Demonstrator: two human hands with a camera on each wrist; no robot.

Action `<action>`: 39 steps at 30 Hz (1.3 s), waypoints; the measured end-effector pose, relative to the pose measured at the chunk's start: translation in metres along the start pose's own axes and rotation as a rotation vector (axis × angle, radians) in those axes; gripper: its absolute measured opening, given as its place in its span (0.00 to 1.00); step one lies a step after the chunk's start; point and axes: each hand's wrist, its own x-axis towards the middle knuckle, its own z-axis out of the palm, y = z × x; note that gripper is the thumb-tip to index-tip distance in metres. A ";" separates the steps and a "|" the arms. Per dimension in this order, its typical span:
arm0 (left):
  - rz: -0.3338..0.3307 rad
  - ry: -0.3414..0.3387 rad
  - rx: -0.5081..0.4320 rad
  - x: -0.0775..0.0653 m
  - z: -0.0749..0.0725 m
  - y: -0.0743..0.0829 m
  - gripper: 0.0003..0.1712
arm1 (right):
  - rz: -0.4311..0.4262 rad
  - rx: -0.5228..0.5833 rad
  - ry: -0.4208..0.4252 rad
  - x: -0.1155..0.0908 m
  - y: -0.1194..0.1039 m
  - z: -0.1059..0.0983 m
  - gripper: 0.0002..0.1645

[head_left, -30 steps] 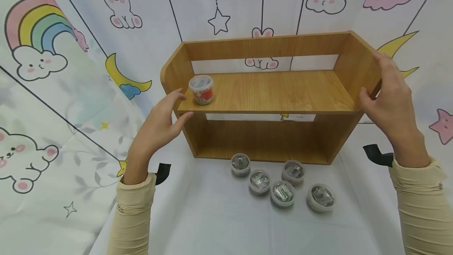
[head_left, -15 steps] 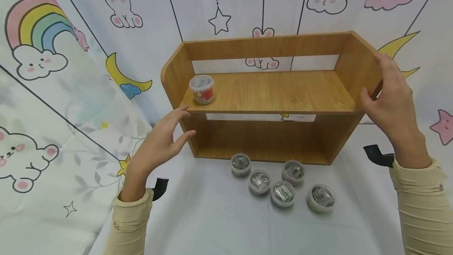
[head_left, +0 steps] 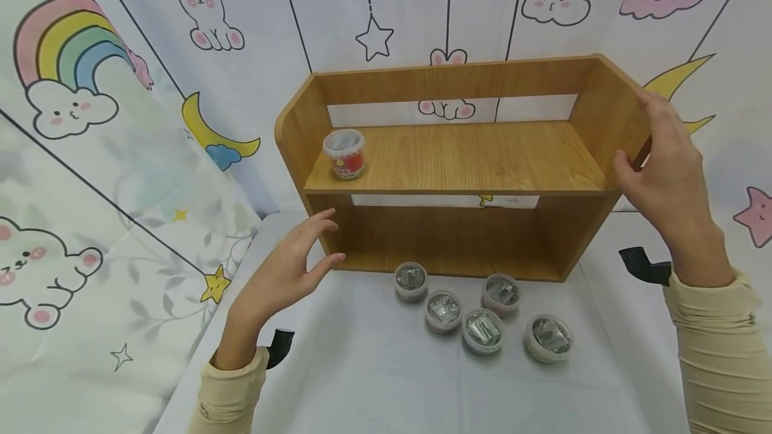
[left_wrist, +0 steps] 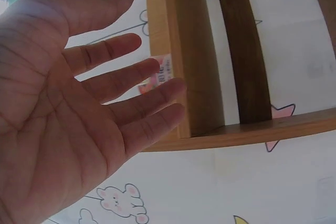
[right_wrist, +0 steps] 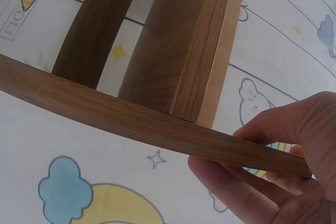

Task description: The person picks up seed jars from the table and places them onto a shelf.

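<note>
A two-tier wooden shelf (head_left: pixel 458 156) stands against the printed backdrop. My right hand (head_left: pixel 672 169) grips its right side panel; in the right wrist view the side panel (right_wrist: pixel 157 129) runs between thumb and fingers. My left hand (head_left: pixel 283 280) is by the shelf's lower left corner, fingers spread and loosely bent, with nothing in it. The left wrist view shows that bare palm (left_wrist: pixel 58 114) with fingertips overlapping the shelf edge; contact cannot be told. On the upper tier's left end sits a small clear-lidded tub (head_left: pixel 345 155) with a red label.
Several similar small tubs (head_left: pixel 482 331) with silvery contents stand on the white tabletop (head_left: pixel 386 387) in front of the shelf, the nearest close to its front edge. A cartoon-printed cloth (head_left: pixel 108 206) hangs at the left and behind.
My left hand has come down from the upper tier's left edge, near the red-labelled tub, to the lower tier's corner. The right hand keeps its grip on the side panel.
</note>
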 end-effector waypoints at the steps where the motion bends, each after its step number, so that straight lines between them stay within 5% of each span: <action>1: -0.006 -0.006 -0.006 -0.001 0.003 0.000 0.26 | 0.000 0.000 0.000 0.000 0.000 0.000 0.49; 17: -0.054 -0.083 -0.068 -0.015 0.039 0.009 0.27 | -0.004 0.007 -0.001 0.001 -0.001 0.002 0.48; 39: 0.022 -0.263 -0.124 -0.014 0.114 0.034 0.30 | 0.009 0.005 0.011 0.001 0.007 0.005 0.49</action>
